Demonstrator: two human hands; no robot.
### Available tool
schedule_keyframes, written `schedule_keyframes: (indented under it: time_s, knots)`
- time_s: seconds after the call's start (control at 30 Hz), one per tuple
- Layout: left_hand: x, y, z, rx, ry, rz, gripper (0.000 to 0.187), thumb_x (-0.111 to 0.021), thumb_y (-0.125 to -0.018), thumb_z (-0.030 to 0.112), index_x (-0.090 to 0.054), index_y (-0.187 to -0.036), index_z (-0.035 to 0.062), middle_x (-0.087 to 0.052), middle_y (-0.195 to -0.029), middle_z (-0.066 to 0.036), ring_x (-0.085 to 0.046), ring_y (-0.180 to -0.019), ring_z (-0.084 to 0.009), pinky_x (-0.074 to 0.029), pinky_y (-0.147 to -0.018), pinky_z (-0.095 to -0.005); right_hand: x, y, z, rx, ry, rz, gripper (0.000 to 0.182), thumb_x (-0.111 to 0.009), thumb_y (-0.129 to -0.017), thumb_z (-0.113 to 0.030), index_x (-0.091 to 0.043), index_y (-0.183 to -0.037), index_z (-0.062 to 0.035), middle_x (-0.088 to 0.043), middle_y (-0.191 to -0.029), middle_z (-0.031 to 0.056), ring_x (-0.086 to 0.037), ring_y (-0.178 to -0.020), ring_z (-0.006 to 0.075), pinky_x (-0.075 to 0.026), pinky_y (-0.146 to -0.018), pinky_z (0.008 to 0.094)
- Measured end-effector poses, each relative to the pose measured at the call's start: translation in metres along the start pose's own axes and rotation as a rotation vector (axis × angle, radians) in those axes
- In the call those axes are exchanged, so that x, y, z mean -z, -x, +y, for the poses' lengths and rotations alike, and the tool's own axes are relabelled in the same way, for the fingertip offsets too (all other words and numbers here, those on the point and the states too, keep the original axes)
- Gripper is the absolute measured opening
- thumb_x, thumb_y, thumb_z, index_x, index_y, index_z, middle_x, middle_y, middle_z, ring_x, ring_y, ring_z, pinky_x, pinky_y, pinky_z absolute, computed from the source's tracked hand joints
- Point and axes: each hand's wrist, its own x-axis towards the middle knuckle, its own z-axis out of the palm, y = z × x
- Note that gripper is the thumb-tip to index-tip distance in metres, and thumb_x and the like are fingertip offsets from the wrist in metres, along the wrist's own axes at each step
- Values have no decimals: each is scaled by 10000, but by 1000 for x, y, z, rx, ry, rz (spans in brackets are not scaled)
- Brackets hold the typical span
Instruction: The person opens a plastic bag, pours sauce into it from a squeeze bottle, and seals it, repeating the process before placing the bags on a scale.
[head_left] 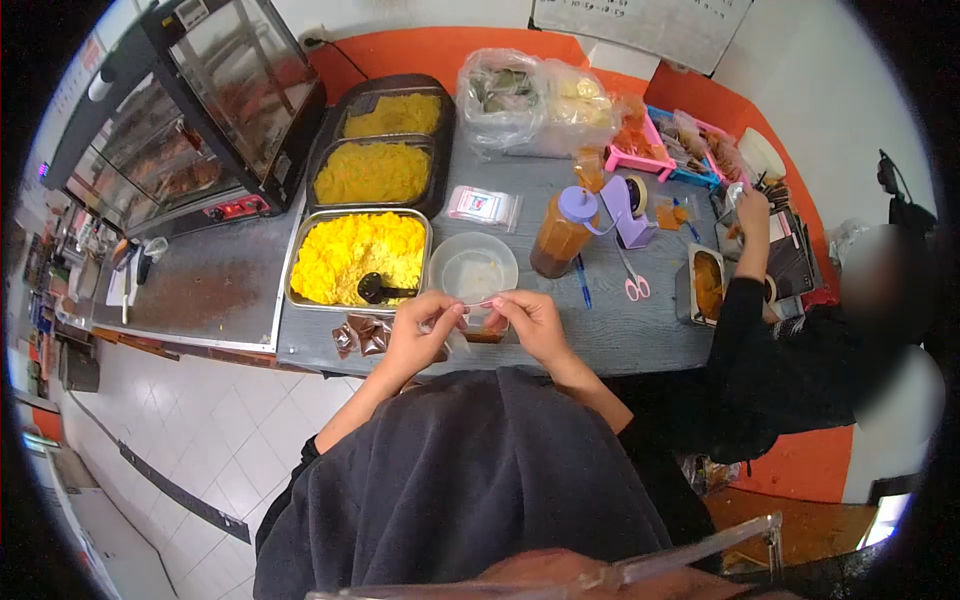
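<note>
Beside the rice tray (300, 262), a small clear bag (478, 308) is pinched shut-fingered by left hand (418, 335) and right hand (528, 322); a slipped grip could drop it off the worktop (640, 330) edge.

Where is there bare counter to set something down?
Bare grey table lies between the scissors and the right hand. The steel counter left of the rice tray is open. It is crowded around the bottle.

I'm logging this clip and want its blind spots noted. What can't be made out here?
- Head view: what the left hand and right hand pinch, a clear thing half hidden by fingers.
- Packets: too small to read.
- Whiteboard: cut by top edge.
</note>
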Motion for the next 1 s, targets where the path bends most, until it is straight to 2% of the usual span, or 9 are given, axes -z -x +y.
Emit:
schedule_keyframes:
  time_s: [0.07,0.33,0.4,0.47,0.57,0.7,0.77,0.9,1.0]
  knots:
    - [2,0,-1,-320,-219,23,48,-618,-791,43,-638,-805,1,-621,-668,-69,-565,-626,-174,-428,-562,-291,-6,-2,-3,184,239,34,134,-549,-870,-61,-646,-901,26,-634,-819,66,-588,-717,117,-458,-631,235]
    - [13,24,1,-439,-493,89,83,-657,-665,9,-585,-703,30,-559,-638,-102,-519,-618,-287,-424,-563,-373,-40,-13,-10,377,570,-150,110,-624,-797,-61,-566,-747,17,-565,-713,64,-523,-594,144,-397,-524,266]
    - [21,34,-5,-409,-511,98,87,-657,-659,9,-583,-699,33,-559,-641,-101,-516,-617,-284,-423,-562,-371,-47,-15,0,390,593,-188,180,-629,-797,-69,-527,-675,16,-526,-642,51,-474,-544,124,-362,-491,274]
    - [30,45,-9,-373,-528,90,78,-649,-660,7,-580,-688,32,-558,-640,-101,-516,-609,-280,-421,-548,-370,-51,-15,20,39,494,-266,352,-668,-787,-186,-477,-561,6,-421,-501,103,-382,-458,134,-296,-446,335]
    - [43,66,-17,-253,-506,156,70,-646,-671,7,-582,-690,27,-557,-639,-104,-520,-587,-281,-423,-535,-363,-61,-22,31,11,505,-318,470,-694,-782,-230,-404,-495,3,-315,-432,76,-277,-442,130,-244,-429,335]
    - [78,93,-38,-70,-624,668,34,-640,-704,6,-615,-710,29,-558,-604,-98,-533,-551,-236,-420,-511,-336,-57,-32,34,-16,498,-290,519,-702,-783,-274,-375,-498,11,-320,-446,71,-263,-445,130,-239,-426,340]
    - [97,99,-39,109,-705,759,33,-658,-719,38,-638,-745,33,-599,-660,-94,-542,-571,-243,-431,-528,-337,-54,-31,41,-8,458,-258,518,-674,-810,-276,-371,-507,15,-330,-452,73,-277,-450,130,-248,-435,337]
    - [107,96,-96,95,-888,610,145,-680,-736,112,-657,-858,37,-641,-768,-106,-575,-660,-272,-464,-642,-352,-54,-33,43,-8,478,-269,478,-649,-829,-275,-411,-533,14,-366,-479,79,-307,-462,144,-277,-453,328]
    - [102,90,-136,150,-893,405,362,-695,-740,207,-611,-1049,39,-617,-1010,-135,-563,-887,-326,-439,-821,-381,-54,-33,41,-20,433,-311,405,-624,-846,-274,-492,-598,18,-439,-533,98,-368,-488,162,-313,-480,316]
